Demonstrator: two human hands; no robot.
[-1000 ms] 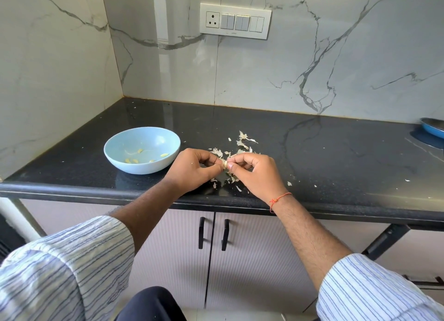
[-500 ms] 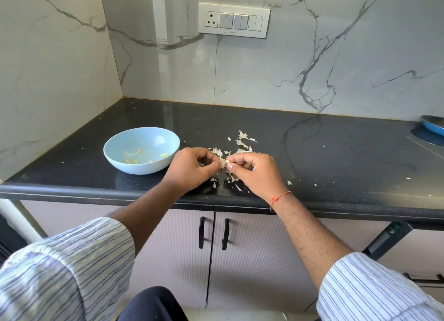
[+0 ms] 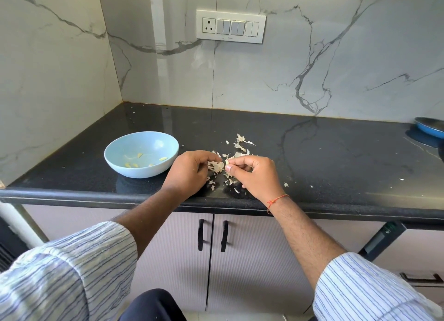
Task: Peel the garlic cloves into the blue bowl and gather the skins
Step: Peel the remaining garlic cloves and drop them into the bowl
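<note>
The clove [image 3: 226,162] is a small pale nub, pinched between the thumb and forefinger of the right hand [image 3: 254,176], just above the black counter [image 3: 324,157]. The left hand [image 3: 189,174] is curled with its fingertips beside the clove, apparently holding a flake of papery skin there. The skins [image 3: 236,152] are thin, off-white scraps, scattered on the counter under and just behind both hands, with a few stray bits off to the right. The blue bowl [image 3: 113,162] stands just left of the left hand, upright, with several yellowish peeled cloves [image 3: 134,164] lying in its bottom. Both hands are near the counter's rounded front edge, below which are cabinet doors [image 3: 252,260] with two dark handles. The counter runs into a marble-patterned corner at the left and back; broad bare surface lies behind the skins and to the right, as far as a blue pan [image 3: 430,128] at the right edge. A switch plate [image 3: 230,26] is on the back wall; any lettering on it is too small to read.
</note>
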